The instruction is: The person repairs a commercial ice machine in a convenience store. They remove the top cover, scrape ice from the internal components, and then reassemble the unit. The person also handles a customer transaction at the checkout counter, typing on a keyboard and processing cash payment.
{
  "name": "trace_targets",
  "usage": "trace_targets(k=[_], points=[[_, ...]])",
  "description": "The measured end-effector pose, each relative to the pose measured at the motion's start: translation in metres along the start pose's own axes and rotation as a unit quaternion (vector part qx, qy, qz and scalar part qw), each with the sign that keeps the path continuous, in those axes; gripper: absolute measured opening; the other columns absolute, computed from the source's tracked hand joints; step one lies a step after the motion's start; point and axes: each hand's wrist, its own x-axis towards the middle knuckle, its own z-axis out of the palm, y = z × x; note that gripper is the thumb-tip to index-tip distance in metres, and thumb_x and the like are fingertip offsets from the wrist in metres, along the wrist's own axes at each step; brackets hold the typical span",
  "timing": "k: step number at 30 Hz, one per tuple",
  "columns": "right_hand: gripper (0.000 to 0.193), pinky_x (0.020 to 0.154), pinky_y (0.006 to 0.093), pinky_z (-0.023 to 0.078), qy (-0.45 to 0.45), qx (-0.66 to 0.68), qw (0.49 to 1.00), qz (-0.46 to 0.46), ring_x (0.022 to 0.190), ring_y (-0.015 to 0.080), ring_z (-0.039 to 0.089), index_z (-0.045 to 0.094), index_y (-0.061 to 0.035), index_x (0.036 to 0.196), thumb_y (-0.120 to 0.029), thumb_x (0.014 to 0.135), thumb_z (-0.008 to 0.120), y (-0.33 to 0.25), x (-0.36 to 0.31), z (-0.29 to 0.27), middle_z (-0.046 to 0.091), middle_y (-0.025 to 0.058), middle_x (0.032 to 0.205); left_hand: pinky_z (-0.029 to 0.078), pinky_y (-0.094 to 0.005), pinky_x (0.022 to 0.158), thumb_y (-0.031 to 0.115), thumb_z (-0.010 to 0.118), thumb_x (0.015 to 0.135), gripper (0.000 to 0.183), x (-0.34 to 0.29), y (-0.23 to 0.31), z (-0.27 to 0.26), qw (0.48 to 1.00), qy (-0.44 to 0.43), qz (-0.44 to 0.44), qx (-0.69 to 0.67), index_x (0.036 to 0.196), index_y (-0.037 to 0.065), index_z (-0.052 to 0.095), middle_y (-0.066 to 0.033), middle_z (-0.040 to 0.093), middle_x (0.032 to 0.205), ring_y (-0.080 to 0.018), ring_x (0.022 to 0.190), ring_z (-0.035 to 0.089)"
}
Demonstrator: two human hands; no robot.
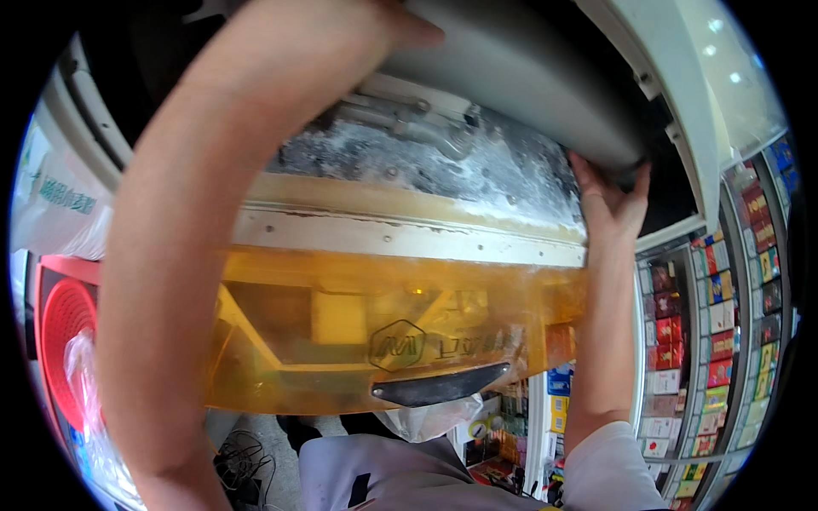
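A large smooth grey roller (532, 72) lies slantwise across the upper part of an open machine. My right hand (612, 203) grips its right end, thumb and fingers spread around it from below. At the top edge, my left hand (388, 25) presses a finger against the roller's left part; its other fingers are out of view. Below the roller is a dark panel (341, 153) smeared with white powder, carrying a metal linkage (426, 129). In front of it hangs a see-through amber cover (285, 328) with a black handle (441, 385).
A white metal frame (694, 111) curves past my right hand. Shelves of small colourful boxes (711, 341) stand at the right. At the left are a red plastic basket (64, 341) and a white plastic bag (55, 200). Tangled black cables (243, 464) lie on the floor.
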Motion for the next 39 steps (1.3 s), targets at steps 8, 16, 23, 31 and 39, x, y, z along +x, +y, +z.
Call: trace_targets(k=[8, 16, 23, 31, 39], points=[[0.060, 0.101, 0.0632, 0.029, -0.041, -0.096, 0.994, -0.016, 0.131, 0.0410, 0.023, 0.025, -0.0076, 0.138, -0.039, 0.092, 0.048, 0.011, -0.005, 0.017, 0.022, 0.0204, 0.141, 0.046, -0.0347, 0.081, 0.018, 0.063, 0.083, 0.029, 0.019, -0.022, -0.015, 0.991, 0.044, 0.079, 0.102, 0.103, -0.003, 0.060, -0.0179, 0.065, 0.095, -0.0299, 0.088, 0.061], [0.053, 0.096, 0.0615, 0.037, -0.031, -0.085, 0.995, -0.030, 0.125, 0.0434, 0.031, 0.026, -0.0040, 0.136, -0.033, 0.096, 0.043, 0.004, 0.009, 0.005, 0.024, 0.0220, 0.137, 0.043, -0.0454, 0.081, 0.003, 0.051, 0.080, 0.018, -0.003, -0.045, -0.052, 0.919, 0.247, 0.098, 0.293, 0.094, -0.006, 0.059, -0.0278, 0.059, 0.097, -0.0431, 0.094, 0.054], [0.050, 0.099, 0.0618, 0.035, 0.018, -0.051, 0.999, -0.010, 0.127, 0.0435, 0.029, 0.029, -0.0053, 0.135, -0.031, 0.095, 0.046, 0.009, 0.003, 0.016, 0.026, 0.0217, 0.137, 0.040, -0.0434, 0.092, 0.005, 0.040, 0.085, 0.027, 0.040, -0.075, -0.066, 0.901, 0.118, 0.067, 0.411, 0.104, -0.004, 0.057, -0.0259, 0.057, 0.107, -0.0410, 0.105, 0.051], [0.049, 0.099, 0.0569, 0.039, 0.032, -0.033, 0.999, -0.007, 0.124, 0.0422, 0.034, 0.031, -0.0050, 0.135, -0.028, 0.095, 0.047, 0.010, 0.002, 0.021, 0.027, 0.0218, 0.136, 0.038, -0.0416, 0.095, 0.009, 0.042, 0.087, 0.030, 0.040, -0.053, -0.073, 0.883, 0.073, 0.016, 0.463, 0.112, -0.001, 0.055, -0.0253, 0.055, 0.115, -0.0397, 0.110, 0.049], [0.050, 0.096, 0.0521, 0.042, 0.032, -0.032, 0.999, -0.012, 0.123, 0.0388, 0.037, 0.033, -0.0030, 0.133, -0.029, 0.094, 0.050, 0.012, -0.002, 0.021, 0.030, 0.0210, 0.134, 0.044, -0.0406, 0.081, 0.019, 0.046, 0.086, 0.031, 0.007, -0.014, -0.044, 0.954, 0.199, -0.006, 0.222, 0.095, -0.007, 0.058, -0.0258, 0.060, 0.093, -0.0400, 0.091, 0.056]])
